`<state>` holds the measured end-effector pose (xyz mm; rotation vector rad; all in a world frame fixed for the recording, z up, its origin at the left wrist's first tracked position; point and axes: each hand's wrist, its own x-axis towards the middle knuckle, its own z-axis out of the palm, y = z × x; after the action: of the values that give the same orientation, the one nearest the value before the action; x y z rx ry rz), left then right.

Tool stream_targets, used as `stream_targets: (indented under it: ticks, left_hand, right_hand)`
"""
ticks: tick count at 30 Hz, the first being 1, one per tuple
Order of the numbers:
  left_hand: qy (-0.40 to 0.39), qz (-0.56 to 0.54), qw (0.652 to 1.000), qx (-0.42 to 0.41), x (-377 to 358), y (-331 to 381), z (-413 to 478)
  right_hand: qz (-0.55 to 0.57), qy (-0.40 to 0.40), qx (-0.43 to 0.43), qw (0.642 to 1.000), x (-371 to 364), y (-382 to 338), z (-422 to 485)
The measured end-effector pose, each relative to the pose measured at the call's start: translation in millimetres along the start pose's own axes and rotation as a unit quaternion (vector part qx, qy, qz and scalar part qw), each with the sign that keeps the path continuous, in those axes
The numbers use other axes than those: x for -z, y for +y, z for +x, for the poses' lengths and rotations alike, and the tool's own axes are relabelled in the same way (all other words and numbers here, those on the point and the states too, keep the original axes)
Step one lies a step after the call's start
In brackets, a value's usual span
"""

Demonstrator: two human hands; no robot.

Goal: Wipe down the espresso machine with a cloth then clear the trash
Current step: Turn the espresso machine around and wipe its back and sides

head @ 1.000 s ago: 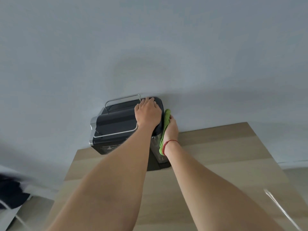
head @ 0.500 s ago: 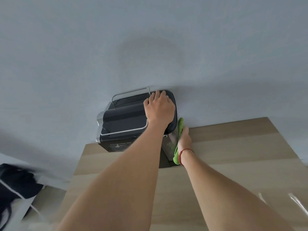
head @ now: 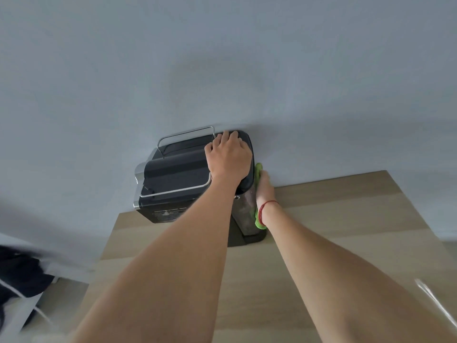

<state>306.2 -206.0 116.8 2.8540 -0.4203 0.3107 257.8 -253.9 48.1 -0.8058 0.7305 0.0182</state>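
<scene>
A black espresso machine [head: 173, 179] with chrome rails stands at the far edge of a light wooden table [head: 346, 219], against the wall. My left hand [head: 228, 157] lies flat on the machine's top right corner, fingers spread over the lid. My right hand [head: 265, 188] presses a green cloth [head: 258, 177] against the machine's right side wall. The cloth runs from above my fingers down past my wrist, which wears a red string. Most of the cloth is hidden between my palm and the machine.
A plain grey wall [head: 222, 70] rises right behind the machine. Dark fabric and white objects [head: 22, 280] lie blurred off the table's left edge. A shiny clear strip [head: 435, 300] rests on the table at the right.
My right hand with the cloth slid down the machine's right side and has come back up somewhat. My left hand stayed on top. The view shifted slightly.
</scene>
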Motion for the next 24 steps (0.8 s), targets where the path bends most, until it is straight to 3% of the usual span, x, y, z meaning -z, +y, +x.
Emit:
stream_targets:
  ticks: [9,16,24]
  left_hand:
    - [-0.016,-0.005,1.000,0.003,6.7,3.7,-7.6]
    - [-0.007,-0.001,1.000,0.001,3.1,2.2,-4.8]
    - [0.018,-0.008,1.000,0.002,-4.2,0.5,0.2]
  right_hand:
    - [0.094,0.037,0.070,0.992,-20.3,7.6,-30.6]
    - [0.059,0.102,0.082,0.990,-21.9,8.5,-39.1]
    - [0.014,0.119,0.013,0.993,12.8,51.5,25.8]
